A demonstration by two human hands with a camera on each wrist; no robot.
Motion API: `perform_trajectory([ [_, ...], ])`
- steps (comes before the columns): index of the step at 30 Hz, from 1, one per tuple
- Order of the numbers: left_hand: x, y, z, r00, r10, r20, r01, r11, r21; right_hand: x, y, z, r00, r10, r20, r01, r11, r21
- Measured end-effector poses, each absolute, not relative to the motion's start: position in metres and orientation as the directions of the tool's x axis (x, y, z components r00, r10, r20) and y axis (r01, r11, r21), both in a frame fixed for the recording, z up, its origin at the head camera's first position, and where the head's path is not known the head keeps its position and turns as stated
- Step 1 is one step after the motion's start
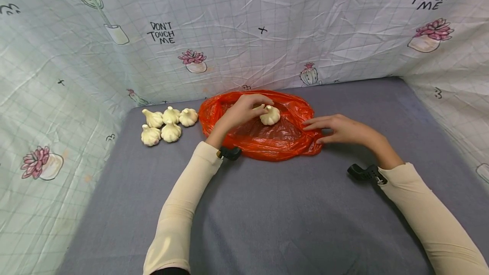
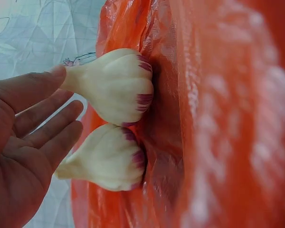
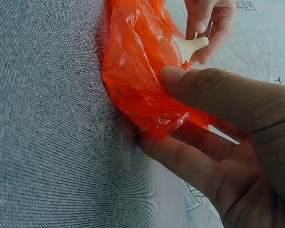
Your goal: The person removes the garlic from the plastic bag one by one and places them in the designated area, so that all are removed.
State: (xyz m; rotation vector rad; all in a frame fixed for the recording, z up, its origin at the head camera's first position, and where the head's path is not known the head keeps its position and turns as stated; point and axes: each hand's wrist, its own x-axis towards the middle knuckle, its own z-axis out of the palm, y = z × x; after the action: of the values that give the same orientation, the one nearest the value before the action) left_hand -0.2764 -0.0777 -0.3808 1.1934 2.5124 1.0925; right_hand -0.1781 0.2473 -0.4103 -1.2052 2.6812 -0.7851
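My left hand (image 1: 244,108) is over the opened red plastic bag (image 1: 267,154). Its thumb and index finger pinch the stem of a garlic bulb (image 2: 116,88) at the bag's floor; from the head this bulb (image 1: 270,116) shows just beyond the fingertips. A second garlic bulb (image 2: 109,159) with purple streaks lies beside it, mostly hidden under the hand in the head view. On the bag's right side, my right hand (image 1: 340,130) holds the edge, with the thumb on top of the red film (image 3: 147,90) and fingers beneath.
Several garlic bulbs (image 1: 171,132) sit grouped left of the bag on the grey cloth-covered table (image 1: 275,207). A printed fabric backdrop (image 1: 244,33) hangs behind and along both sides. Each wrist wears a black strap device (image 1: 361,173).
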Motion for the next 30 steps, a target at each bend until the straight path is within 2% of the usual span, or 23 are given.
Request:
perform_trajectory([
  [12, -0.29, -0.062, -0.393, -0.672, 0.736, 0.078, 0.558, 0.435, 0.707, -0.179, 0.249, -0.411, -0.68, -0.724, 0.118, -0.674, 0.553, -0.49],
  [18, -0.293, -0.057, -0.392, -0.648, 0.76, 0.047, 0.587, 0.459, 0.667, -0.178, 0.249, -0.41, -0.681, -0.722, 0.125, -0.674, 0.551, -0.492],
  [26, -0.298, -0.046, -0.377, -0.648, 0.754, -0.107, 0.544, 0.556, 0.629, -0.177, 0.25, -0.411, -0.674, -0.729, 0.12, -0.68, 0.549, -0.486],
  [30, -0.299, -0.042, -0.376, -0.644, 0.757, -0.111, 0.553, 0.561, 0.616, -0.177, 0.249, -0.411, -0.673, -0.73, 0.117, -0.677, 0.545, -0.494],
])
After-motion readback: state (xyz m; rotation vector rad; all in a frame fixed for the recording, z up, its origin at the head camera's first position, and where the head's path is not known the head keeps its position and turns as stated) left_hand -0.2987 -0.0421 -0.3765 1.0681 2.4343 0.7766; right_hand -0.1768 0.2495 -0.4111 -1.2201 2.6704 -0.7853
